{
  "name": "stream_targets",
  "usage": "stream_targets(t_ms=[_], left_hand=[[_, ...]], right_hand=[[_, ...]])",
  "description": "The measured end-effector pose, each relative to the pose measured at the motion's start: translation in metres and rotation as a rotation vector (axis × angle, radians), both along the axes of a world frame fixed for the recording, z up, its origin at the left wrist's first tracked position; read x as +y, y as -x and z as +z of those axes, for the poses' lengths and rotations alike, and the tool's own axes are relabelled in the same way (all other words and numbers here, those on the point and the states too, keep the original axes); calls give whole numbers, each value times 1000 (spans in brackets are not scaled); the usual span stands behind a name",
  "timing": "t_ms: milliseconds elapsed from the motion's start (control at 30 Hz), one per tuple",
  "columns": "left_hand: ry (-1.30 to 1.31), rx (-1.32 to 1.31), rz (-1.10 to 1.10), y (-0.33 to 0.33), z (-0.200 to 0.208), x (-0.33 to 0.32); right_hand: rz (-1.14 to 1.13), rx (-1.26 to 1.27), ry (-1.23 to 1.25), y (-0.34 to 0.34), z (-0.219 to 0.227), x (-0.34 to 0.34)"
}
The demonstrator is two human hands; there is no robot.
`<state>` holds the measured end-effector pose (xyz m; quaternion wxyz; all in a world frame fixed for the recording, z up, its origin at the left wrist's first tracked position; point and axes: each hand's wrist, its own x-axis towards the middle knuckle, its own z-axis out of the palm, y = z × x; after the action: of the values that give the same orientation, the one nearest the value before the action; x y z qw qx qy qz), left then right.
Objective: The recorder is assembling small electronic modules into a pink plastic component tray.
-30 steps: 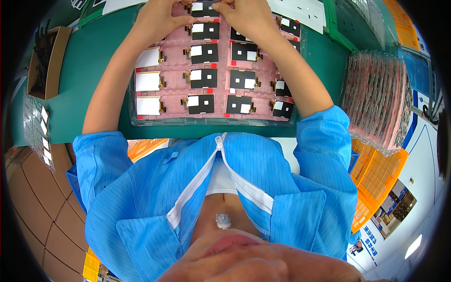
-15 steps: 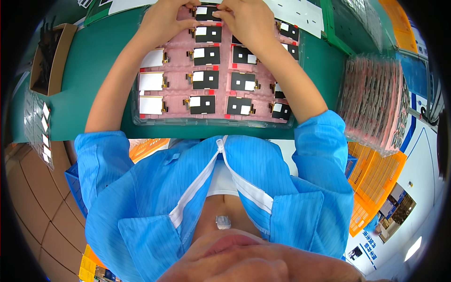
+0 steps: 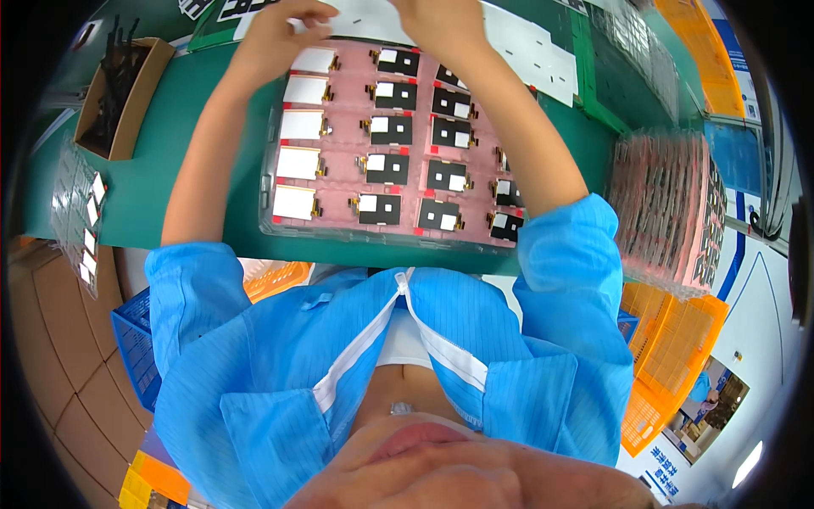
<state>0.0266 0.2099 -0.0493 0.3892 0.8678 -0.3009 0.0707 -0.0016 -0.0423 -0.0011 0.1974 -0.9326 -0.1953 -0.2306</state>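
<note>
Before me lies a clear plastic tray lined in pink, holding rows of flat panels. Some are white panels; others are black-and-white panels with small gold-brown connector tails. My left hand is raised near the tray's far left corner, thumb and fingers apart, with nothing visible in it. Past the tray's far edge, my right hand reaches over a white sheet dotted with small dark strips. Its fingertips are cut off by the top of the picture. My right forearm covers part of the panels on the right.
A cardboard box of black strips stands at the left, near a clear tray with white pieces. At the right rises a stack of filled trays. Orange crates and a blue crate sit below table level.
Both hands have left the panel in the tray's far row. My left hand has drawn back left; my right has moved farther over the sheet. The view has shifted slightly.
</note>
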Motion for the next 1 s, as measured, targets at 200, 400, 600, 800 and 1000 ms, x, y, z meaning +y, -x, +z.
stream_targets(t_ms=[200, 400, 600, 800, 1000], left_hand=[[62, -7, 313, -61, -6, 40], [-24, 54, 350, -88, -4, 26], [-145, 268, 398, -114, 0, 24], [-122, 384, 331, -131, 4, 16], [-189, 554, 389, -146, -2, 12]], right_hand=[[95, 119, -62, -62, -39, 59], [-51, 156, 86, -77, -52, 95], [-305, 208, 256, -72, -40, 116], [-25, 393, -98, -102, -50, 86], [-249, 60, 87, -81, -59, 109]])
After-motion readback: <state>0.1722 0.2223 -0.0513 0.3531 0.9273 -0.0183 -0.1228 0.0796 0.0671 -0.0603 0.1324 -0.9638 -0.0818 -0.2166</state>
